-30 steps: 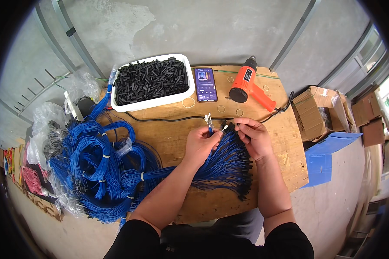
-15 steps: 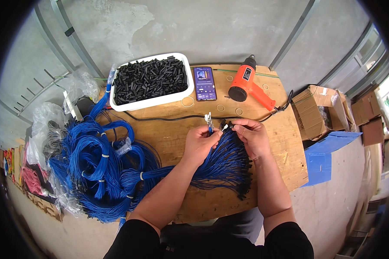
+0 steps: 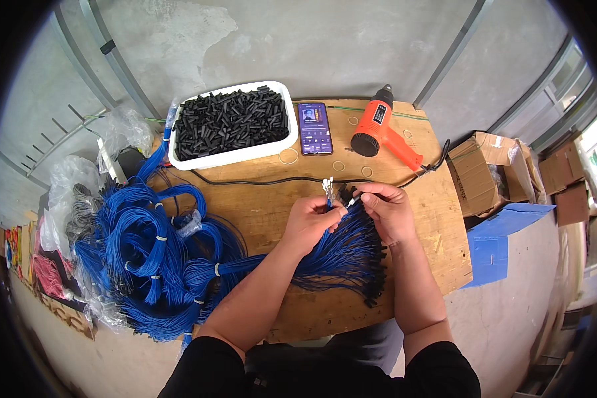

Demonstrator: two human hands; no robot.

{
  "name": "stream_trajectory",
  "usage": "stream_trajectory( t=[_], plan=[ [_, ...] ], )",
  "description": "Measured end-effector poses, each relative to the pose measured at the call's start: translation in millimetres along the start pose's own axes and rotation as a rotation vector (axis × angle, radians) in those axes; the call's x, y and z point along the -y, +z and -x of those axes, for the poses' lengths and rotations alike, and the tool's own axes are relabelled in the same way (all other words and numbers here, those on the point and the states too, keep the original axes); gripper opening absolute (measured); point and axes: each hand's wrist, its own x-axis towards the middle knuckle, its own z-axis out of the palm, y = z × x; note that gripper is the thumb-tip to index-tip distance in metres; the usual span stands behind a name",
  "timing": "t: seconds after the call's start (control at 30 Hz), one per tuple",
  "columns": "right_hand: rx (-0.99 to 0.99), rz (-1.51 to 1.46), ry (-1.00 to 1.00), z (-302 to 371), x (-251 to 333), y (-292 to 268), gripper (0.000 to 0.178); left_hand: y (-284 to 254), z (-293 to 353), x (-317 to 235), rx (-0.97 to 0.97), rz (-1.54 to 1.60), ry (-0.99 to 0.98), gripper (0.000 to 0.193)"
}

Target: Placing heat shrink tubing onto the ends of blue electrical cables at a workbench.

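Observation:
My left hand (image 3: 310,222) is closed around several blue wires, whose metal and white terminals (image 3: 328,186) stick up above the thumb and forefinger. Close beside it, my right hand (image 3: 387,211) pinches a small black sleeve (image 3: 357,194). A single white-tipped terminal (image 3: 351,203) lies between the two hands, at the sleeve's end; whether it sits inside the sleeve I cannot tell. Below and between my hands, a bundle of blue wires (image 3: 331,255) fans out over the wooden table (image 3: 424,265), with black sleeves (image 3: 378,265) on its right-hand ends.
A white tray (image 3: 234,160) of short black tubes stands at the back, with a lit phone (image 3: 315,129) beside it. An orange heat gun (image 3: 385,126) lies farther right. Coiled blue wires (image 3: 142,245) cover the left side. A black cable (image 3: 259,182) crosses behind my hands. Cardboard boxes (image 3: 474,176) stand right.
The terminals in my left hand have shifted slightly right. One white-tipped terminal now points toward the right fingertips, which have hardly moved. The picture on the phone screen has changed.

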Motion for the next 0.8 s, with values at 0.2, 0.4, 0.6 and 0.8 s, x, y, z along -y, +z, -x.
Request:
stream_trajectory(
  t=[0.2, 0.4, 0.6, 0.8],
  plan=[
    [0.016, 0.028, -0.017, 0.2, -2.1, -2.0, 0.019, -1.5, 0.2, -1.2, 0.010, 0.017, -0.036, 0.008],
    [0.046, 0.067, -0.030, 0.8, -3.3, -1.7, 0.014, -2.9, 0.0, 2.4, 0.041, 0.011, -0.004, 0.008],
    [0.035, 0.074, -0.009, 0.2, -4.7, -2.9, 0.010, -4.0, -0.6, 5.3, 0.045, -0.046, 0.033, 0.008],
    [0.033, 0.060, -0.020, -1.3, -5.1, -3.9, 0.011, -1.2, 1.8, 2.1, 0.021, -0.007, 0.001, 0.010]
  ],
)
